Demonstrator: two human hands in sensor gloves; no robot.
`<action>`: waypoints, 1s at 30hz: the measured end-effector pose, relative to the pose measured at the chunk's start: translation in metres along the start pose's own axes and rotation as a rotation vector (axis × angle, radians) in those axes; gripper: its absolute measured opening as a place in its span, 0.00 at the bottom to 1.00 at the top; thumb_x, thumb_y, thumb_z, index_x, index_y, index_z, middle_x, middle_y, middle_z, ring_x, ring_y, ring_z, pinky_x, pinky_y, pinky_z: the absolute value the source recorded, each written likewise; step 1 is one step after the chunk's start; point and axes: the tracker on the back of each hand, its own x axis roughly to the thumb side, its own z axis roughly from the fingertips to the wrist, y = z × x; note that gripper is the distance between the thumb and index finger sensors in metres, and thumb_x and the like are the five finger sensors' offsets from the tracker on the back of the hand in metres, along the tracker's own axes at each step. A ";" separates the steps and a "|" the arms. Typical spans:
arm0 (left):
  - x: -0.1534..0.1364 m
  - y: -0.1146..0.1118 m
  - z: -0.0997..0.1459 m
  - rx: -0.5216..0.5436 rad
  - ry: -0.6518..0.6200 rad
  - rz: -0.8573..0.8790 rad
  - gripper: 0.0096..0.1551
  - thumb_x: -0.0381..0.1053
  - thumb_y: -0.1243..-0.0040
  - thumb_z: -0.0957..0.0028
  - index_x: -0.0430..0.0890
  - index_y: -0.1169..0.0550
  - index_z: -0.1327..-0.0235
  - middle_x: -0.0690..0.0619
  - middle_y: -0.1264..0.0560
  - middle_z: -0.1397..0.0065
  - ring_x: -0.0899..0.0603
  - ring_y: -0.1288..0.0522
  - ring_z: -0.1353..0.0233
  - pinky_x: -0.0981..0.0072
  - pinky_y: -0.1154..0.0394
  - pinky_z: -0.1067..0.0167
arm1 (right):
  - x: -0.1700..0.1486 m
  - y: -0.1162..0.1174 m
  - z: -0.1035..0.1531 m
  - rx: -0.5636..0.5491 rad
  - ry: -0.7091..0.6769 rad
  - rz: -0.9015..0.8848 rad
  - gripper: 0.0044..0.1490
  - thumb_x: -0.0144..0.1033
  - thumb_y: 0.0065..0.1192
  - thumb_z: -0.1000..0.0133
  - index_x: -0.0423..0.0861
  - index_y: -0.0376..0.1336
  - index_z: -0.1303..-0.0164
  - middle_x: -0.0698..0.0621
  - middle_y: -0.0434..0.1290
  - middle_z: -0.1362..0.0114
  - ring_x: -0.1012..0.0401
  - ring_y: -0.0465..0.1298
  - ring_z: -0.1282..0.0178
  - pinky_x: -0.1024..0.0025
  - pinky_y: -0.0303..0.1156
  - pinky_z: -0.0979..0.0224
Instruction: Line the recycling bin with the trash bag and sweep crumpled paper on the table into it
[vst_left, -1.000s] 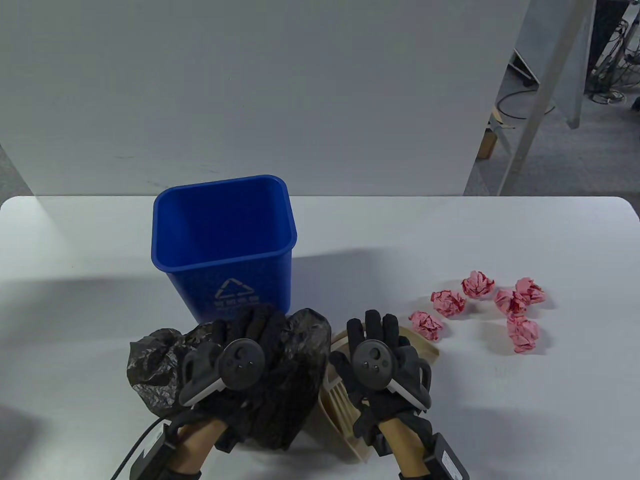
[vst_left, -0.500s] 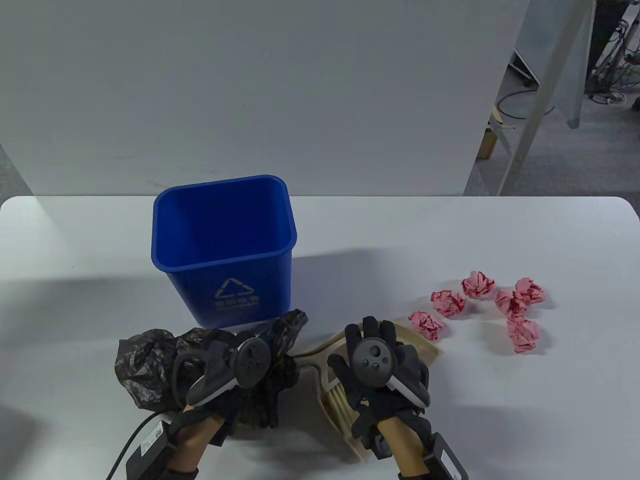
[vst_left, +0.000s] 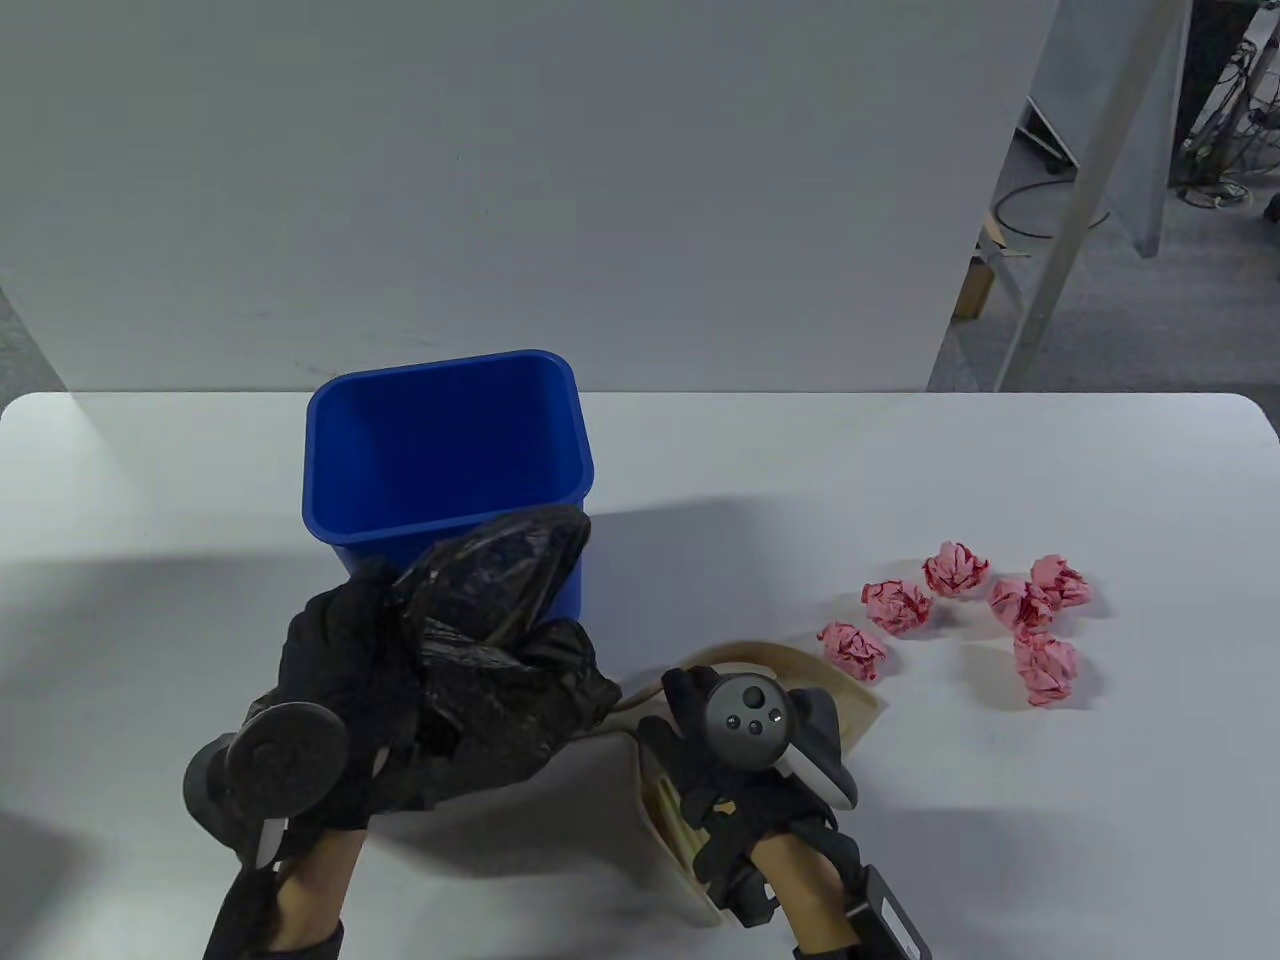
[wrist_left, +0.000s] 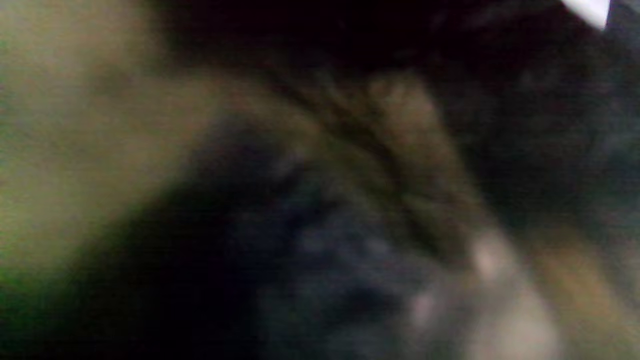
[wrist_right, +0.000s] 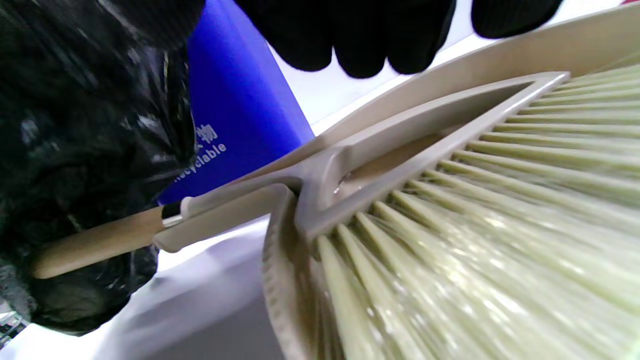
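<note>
The blue recycling bin (vst_left: 445, 450) stands upright and unlined on the white table (vst_left: 1100, 800). My left hand (vst_left: 345, 650) grips the crumpled black trash bag (vst_left: 500, 630) and holds it up off the table, in front of the bin's near wall. Bag (wrist_right: 75, 125) and bin (wrist_right: 235, 100) also show in the right wrist view. Several pink crumpled paper balls (vst_left: 960, 605) lie to the right. My right hand (vst_left: 735, 735) hovers over the beige dustpan (vst_left: 855, 705), fingers (wrist_right: 360, 35) straight and holding nothing. The left wrist view is a dark blur.
A pale brush (wrist_right: 500, 200) with a wooden handle (wrist_right: 100, 242) lies in the dustpan (wrist_right: 450, 50), its handle reaching under the bag. A white wall panel (vst_left: 500, 180) rises behind the table. Floor, cables and a metal stand (vst_left: 1080, 190) show at the far right.
My left hand has gathered the bag and lifted it off the table, up toward the bin's front. My right hand has drawn back slightly and tilted over the dustpan.
</note>
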 end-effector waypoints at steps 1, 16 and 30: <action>-0.002 0.004 0.000 0.021 0.013 0.023 0.27 0.53 0.51 0.35 0.53 0.35 0.22 0.57 0.29 0.29 0.46 0.24 0.33 0.40 0.27 0.31 | 0.001 -0.001 0.000 -0.001 -0.011 -0.016 0.43 0.54 0.40 0.34 0.36 0.53 0.17 0.29 0.58 0.16 0.32 0.61 0.23 0.25 0.56 0.29; 0.063 -0.059 0.039 -0.461 -0.325 0.286 0.28 0.52 0.48 0.35 0.57 0.36 0.21 0.60 0.29 0.25 0.49 0.24 0.28 0.44 0.25 0.29 | 0.016 0.009 -0.001 0.206 -0.358 -1.142 0.60 0.66 0.42 0.37 0.29 0.35 0.16 0.24 0.47 0.15 0.31 0.58 0.22 0.26 0.58 0.29; 0.083 -0.075 0.052 -0.720 -0.604 0.121 0.41 0.64 0.45 0.40 0.56 0.41 0.13 0.53 0.43 0.08 0.35 0.40 0.11 0.23 0.43 0.22 | -0.009 -0.022 0.010 -0.298 -0.214 -1.218 0.21 0.43 0.58 0.36 0.49 0.67 0.36 0.45 0.71 0.30 0.50 0.75 0.38 0.41 0.70 0.32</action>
